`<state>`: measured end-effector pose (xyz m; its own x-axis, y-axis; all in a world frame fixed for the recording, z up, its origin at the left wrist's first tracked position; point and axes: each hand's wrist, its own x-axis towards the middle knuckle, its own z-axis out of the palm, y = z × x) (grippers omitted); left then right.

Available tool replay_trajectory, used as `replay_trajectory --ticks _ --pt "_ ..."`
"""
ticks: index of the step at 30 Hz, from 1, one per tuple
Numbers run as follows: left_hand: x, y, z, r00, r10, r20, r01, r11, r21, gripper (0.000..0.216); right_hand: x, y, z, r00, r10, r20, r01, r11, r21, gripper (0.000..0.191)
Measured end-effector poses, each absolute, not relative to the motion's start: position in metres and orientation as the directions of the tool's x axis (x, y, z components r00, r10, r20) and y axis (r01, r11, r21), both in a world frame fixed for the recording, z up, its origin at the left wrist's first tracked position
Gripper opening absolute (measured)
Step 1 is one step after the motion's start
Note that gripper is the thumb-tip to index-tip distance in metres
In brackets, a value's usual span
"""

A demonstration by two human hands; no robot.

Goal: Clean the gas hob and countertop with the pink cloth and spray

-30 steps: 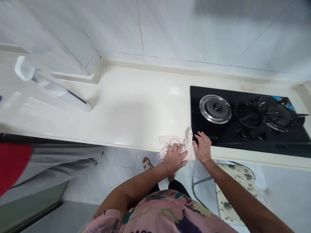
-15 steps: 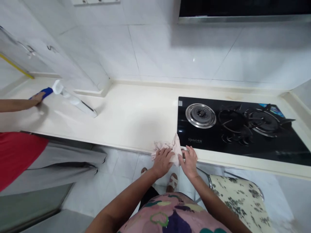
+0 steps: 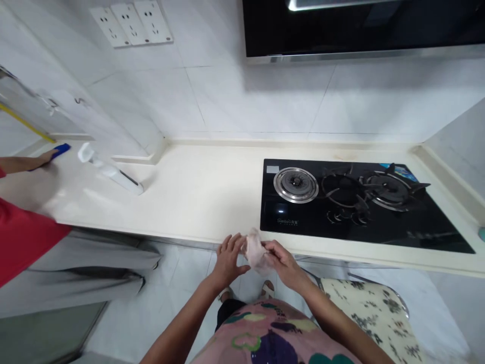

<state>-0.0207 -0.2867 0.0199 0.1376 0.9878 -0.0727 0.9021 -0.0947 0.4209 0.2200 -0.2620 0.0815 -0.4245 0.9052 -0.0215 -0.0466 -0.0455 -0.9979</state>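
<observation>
A crumpled pale pink cloth (image 3: 257, 252) is bunched up at the front edge of the white counter (image 3: 197, 197), just left of the stove's near corner. My right hand (image 3: 285, 263) grips its right side, thumb and fingers closed on the fabric. On the cloth's left is my left hand (image 3: 229, 259), its fingers raised and its thumb held apart; the fingertips come close to the fabric, and whether they touch it I cannot tell. Just beyond my right hand lies the black gas stove (image 3: 303, 217), with a bare burner (image 3: 296, 185) on its left.
To the left, a person in a red top (image 3: 22, 237) presses a blue cloth (image 3: 60, 150) on the counter. A white spray-bottle-like device (image 3: 113, 172) lies between us. The range hood (image 3: 322, 30) hangs above the stove. A floral-covered chair (image 3: 367, 308) stands below the counter, right.
The cloth has been gathered into a tighter bunch and lifted off the counter edge. My left hand has come off it and spread its fingers. The view has tilted upward.
</observation>
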Motion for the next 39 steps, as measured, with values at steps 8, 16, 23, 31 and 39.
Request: replay_trajectory --ticks 8,16,23,31,39 --pt "-0.036 -0.293 0.063 0.262 0.941 -0.215 0.521 0.050 0.852 0.034 0.194 -0.238 0.122 -0.354 0.902 -0.248 -0.474 -0.401 -0.784 0.041" --pt "-0.047 -0.306 0.085 0.055 0.922 -0.384 0.015 0.384 0.923 0.029 0.216 -0.242 0.086 -0.273 0.941 -0.199 -0.266 -0.272 -0.925 0.043" --pt "-0.041 -0.288 0.111 0.279 0.842 -0.462 -0.024 0.487 0.873 0.048 0.231 -0.240 0.076 -0.202 0.926 -0.319 -0.433 -0.377 -0.819 0.052" --pt "-0.024 -0.264 0.126 0.239 0.820 -0.520 0.068 0.520 0.851 0.032 0.235 -0.221 0.071 -0.090 0.924 -0.373 -0.297 -0.382 -0.875 0.050" --pt "0.015 -0.218 0.172 0.123 0.968 -0.217 0.027 0.215 0.976 0.036 0.273 -0.166 0.133 0.021 0.998 -0.058 -0.130 -0.055 -0.990 0.042"
